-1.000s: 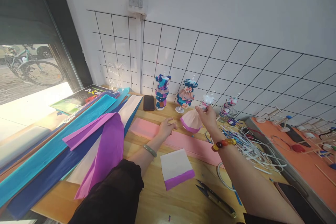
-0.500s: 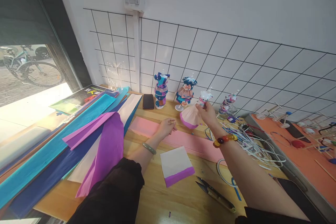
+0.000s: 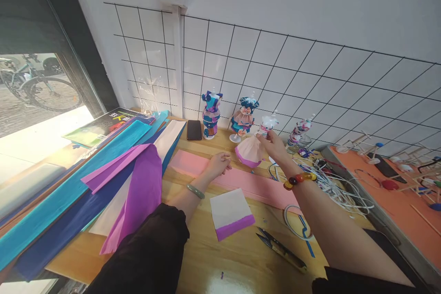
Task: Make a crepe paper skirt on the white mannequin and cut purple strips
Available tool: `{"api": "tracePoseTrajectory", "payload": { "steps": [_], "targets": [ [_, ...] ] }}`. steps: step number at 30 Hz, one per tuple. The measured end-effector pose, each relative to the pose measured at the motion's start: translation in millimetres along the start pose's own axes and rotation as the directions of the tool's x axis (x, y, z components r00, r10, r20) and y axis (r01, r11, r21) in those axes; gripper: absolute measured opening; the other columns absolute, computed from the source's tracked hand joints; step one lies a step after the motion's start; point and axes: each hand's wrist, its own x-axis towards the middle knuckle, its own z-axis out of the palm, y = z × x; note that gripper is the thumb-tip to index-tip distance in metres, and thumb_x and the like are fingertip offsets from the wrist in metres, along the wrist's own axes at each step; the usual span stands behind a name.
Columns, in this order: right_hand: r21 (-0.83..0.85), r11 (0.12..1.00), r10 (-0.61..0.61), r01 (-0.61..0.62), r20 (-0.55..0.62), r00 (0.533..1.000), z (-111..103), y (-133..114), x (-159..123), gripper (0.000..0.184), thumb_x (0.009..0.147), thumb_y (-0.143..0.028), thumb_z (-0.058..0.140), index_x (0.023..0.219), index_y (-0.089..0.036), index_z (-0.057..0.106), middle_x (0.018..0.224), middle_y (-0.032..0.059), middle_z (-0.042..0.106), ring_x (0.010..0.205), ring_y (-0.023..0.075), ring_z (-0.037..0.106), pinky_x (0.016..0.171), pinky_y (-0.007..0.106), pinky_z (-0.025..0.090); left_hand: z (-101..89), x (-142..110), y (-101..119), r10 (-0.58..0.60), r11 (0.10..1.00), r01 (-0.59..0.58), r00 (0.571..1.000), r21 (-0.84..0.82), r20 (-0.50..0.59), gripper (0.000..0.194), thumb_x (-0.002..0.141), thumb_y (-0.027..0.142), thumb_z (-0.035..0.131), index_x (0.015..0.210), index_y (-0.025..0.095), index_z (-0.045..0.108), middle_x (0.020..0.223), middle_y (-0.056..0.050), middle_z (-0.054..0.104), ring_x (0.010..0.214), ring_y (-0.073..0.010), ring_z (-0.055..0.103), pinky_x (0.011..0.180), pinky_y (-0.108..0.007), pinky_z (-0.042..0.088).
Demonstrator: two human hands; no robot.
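Observation:
My right hand (image 3: 277, 148) reaches toward the back of the wooden table (image 3: 213, 257) and pinches a small doll in a pink and purple paper skirt (image 3: 251, 151), holding it at its waist. My left hand (image 3: 217, 164) rests loosely curled on a long pink crepe paper strip (image 3: 241, 183). Two finished paper-dress dolls (image 3: 211, 115) (image 3: 242, 119) stand by the wire grid wall, left of the held doll. A folded white and purple paper piece (image 3: 230, 213) lies between my forearms.
Rolls and sheets of teal, blue, purple and white crepe paper (image 3: 86, 179) fill the left side. A black phone (image 3: 194, 129) lies by the wall. Small snips (image 3: 280, 250) lie at front right, a tangle of white wires (image 3: 330, 183) to the right, an orange mat (image 3: 396, 202) beyond.
My right hand has carried the skirted doll slightly farther back toward the wall. The view has shifted a little. My left hand stays on the pink strip.

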Motion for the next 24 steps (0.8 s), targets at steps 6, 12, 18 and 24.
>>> {"api": "tracePoseTrajectory", "payload": {
  "steps": [6,12,18,24],
  "targets": [
    [0.057,0.998,-0.001,-0.002,0.047,0.999,-2.3,1.3,-3.0,0.038,0.07,-0.055,0.057,0.083,-0.02,0.054,0.072,0.0002,0.056,0.065,0.0157,0.048,0.06,0.03,0.04,0.0,-2.7,2.6,-0.001,1.0,0.001,1.0,0.0,-0.002,0.036,0.08,0.031,0.054,0.112,0.015,0.053,0.061,0.0,0.063,0.035,-0.004,0.038,0.037,-0.017,0.026],
    [0.117,0.993,0.009,-0.018,0.083,0.996,-7.2,-1.7,-8.6,0.049,0.07,-0.058,0.058,0.101,-0.02,0.057,0.089,0.0069,0.064,0.08,0.0204,0.057,0.068,0.033,0.045,-0.4,-2.3,2.7,-0.003,1.0,0.003,1.0,0.016,-0.005,0.038,0.08,0.03,0.054,0.116,0.016,0.05,0.06,0.001,0.063,0.035,-0.005,0.038,0.037,-0.017,0.027],
    [0.034,0.991,0.128,-0.13,0.057,0.99,-32.0,10.9,-31.4,0.05,0.065,-0.059,0.062,0.091,-0.016,0.063,0.08,0.0081,0.065,0.07,0.02,0.057,0.057,0.031,0.042,-2.1,-1.6,0.9,0.015,1.0,-0.014,1.0,0.019,-0.009,0.034,0.082,0.032,0.052,0.112,0.016,0.05,0.062,0.0,0.063,0.035,-0.0048,0.04,0.037,-0.017,0.027],
    [-0.062,0.973,0.23,-0.221,0.262,0.937,-50.7,19.9,-99.6,0.037,0.062,-0.054,0.065,0.054,-0.019,0.06,0.044,-0.0031,0.048,0.042,0.0105,0.037,0.043,0.025,0.027,0.9,1.2,-4.6,0.068,0.997,-0.068,0.998,0.023,0.005,0.021,0.084,0.036,0.048,0.081,0.016,0.054,0.064,0.0,0.061,0.036,-0.0046,0.044,0.036,-0.017,0.03]
  ]
}}
